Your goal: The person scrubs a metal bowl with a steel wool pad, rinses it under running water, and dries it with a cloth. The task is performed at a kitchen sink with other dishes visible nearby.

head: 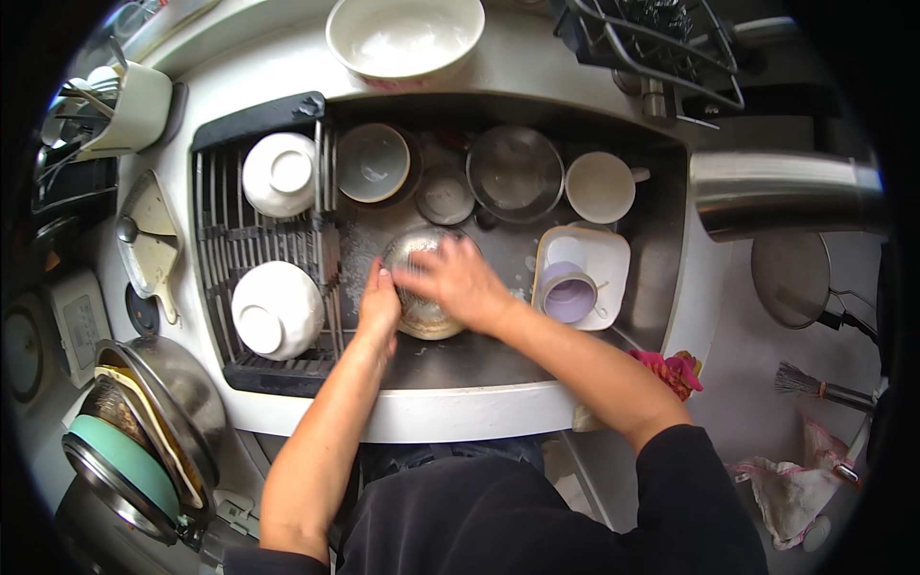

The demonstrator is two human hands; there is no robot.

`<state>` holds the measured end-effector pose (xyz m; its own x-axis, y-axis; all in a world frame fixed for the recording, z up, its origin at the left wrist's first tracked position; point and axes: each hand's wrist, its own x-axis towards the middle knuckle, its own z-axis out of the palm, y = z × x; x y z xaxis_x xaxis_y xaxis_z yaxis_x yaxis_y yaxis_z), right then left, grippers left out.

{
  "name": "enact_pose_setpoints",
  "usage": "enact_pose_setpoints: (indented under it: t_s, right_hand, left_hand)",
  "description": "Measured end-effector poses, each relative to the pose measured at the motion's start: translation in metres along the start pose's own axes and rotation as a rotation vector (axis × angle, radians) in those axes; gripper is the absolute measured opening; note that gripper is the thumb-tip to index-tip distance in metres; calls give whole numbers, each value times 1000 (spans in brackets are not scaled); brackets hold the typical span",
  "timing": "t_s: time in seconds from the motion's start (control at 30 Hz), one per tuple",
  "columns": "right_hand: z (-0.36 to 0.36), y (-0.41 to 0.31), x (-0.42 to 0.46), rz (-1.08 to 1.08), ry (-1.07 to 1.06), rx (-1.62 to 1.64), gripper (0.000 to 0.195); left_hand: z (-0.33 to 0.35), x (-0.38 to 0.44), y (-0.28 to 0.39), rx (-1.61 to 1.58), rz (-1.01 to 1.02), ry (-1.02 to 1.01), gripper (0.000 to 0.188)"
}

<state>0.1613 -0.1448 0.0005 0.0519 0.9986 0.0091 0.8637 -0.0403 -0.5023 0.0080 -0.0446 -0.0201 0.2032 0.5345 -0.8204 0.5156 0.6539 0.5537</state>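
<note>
A round, shiny metal vessel (430,316) sits low in the stainless steel sink (496,359). My left hand (379,302) grips its left side, with the thumb along the edge. Over the vessel's upper right, my right hand (460,280) is blurred, and its fingers hide part of the surface; whether they hold anything cannot be made out. Behind it stand a small round dish (445,195), a glass-like pan or lid (514,172) and a grey bowl (374,164). A white mug (600,187) is at the back right, above a white dish (612,287) holding a purple cup (570,298).
Two white bowls (280,174) lie upside down on the roll-up drying rack (223,237) at left. A large white bowl (406,39) stands behind the sink. The metal faucet spout (783,194) juts in from the right. Pans and lids (172,388) are stacked at left.
</note>
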Motion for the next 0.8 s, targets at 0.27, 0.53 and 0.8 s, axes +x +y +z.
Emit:
enact_pose_setpoints:
  t_s: [0.27, 0.53, 0.8]
  right_hand:
    - [28, -22, -41, 13, 18, 197, 56]
    - [24, 26, -39, 566, 331, 298, 41]
    - [43, 42, -43, 705, 396, 487, 41]
  left_hand:
    - [15, 11, -15, -98, -65, -24, 53]
    - [7, 51, -27, -437, -322, 39, 53]
    - [11, 61, -48, -490, -314, -44, 51]
